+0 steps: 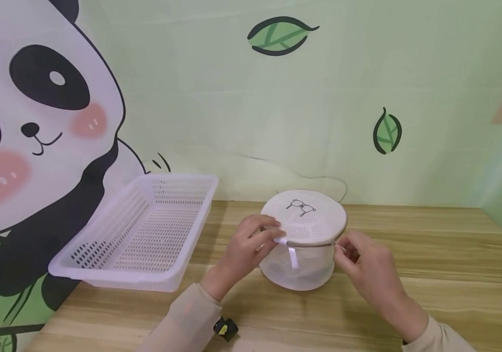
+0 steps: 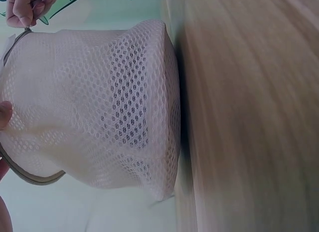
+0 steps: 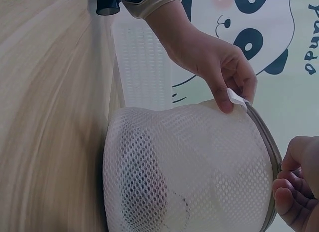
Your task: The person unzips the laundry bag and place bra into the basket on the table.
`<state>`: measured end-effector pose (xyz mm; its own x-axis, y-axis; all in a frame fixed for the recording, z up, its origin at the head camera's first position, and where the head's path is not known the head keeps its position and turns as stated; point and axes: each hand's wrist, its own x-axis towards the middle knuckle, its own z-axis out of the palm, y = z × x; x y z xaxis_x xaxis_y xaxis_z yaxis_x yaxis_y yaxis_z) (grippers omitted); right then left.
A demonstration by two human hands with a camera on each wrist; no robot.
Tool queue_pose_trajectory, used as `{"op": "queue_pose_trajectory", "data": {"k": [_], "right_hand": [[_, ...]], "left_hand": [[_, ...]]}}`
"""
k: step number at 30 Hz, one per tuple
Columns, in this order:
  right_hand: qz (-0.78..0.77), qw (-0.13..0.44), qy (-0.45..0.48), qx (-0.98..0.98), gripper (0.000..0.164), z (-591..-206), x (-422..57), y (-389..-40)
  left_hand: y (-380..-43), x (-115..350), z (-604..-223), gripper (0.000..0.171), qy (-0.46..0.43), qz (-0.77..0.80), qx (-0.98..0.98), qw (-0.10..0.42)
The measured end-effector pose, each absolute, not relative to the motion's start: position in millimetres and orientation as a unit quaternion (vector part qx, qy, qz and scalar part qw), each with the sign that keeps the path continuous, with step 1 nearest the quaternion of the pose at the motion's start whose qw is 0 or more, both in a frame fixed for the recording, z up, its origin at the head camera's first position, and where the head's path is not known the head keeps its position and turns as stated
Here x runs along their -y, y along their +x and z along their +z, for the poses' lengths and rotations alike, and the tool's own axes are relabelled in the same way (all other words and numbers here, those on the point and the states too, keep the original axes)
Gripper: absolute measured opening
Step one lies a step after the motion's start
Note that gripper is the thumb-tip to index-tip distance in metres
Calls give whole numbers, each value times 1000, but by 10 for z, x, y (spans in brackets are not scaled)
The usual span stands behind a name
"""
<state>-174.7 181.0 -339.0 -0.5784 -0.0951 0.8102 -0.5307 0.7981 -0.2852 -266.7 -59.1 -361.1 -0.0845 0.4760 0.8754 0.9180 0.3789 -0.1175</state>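
Mesh bag (image 1: pixel 296 276): upright on the desk (image 1: pixel 426 298), near the middle of its back edge; something dark shows through the mesh.
Left hand (image 1: pixel 246 244): thumb and fingers closed on the bag's rim, beside a white tab (image 1: pixel 293 257).
Right hand (image 1: pixel 371 269): fingers curled, pinching the zip pull (image 2: pixel 28 29) at the rim.
White basket (image 1: pixel 119 278): apart from the bag, along the desk's left edge.

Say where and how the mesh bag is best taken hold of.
Probably by the zippered top rim beside the white tab, coming in from the left, as the left hand does. The mesh bag stands upright with that rim uppermost, and the rim looks firmer than the wall, which buckles into folds.
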Motion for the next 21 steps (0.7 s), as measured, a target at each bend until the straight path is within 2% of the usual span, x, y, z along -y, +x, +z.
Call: {"op": "queue_pose_trajectory", "data": {"k": [21], "right_hand": [[265,418,181,850,20,-3350,-1829,-1725]], "left_hand": [[-2693,637,-3602,17,-492,-271,691,454]]}}
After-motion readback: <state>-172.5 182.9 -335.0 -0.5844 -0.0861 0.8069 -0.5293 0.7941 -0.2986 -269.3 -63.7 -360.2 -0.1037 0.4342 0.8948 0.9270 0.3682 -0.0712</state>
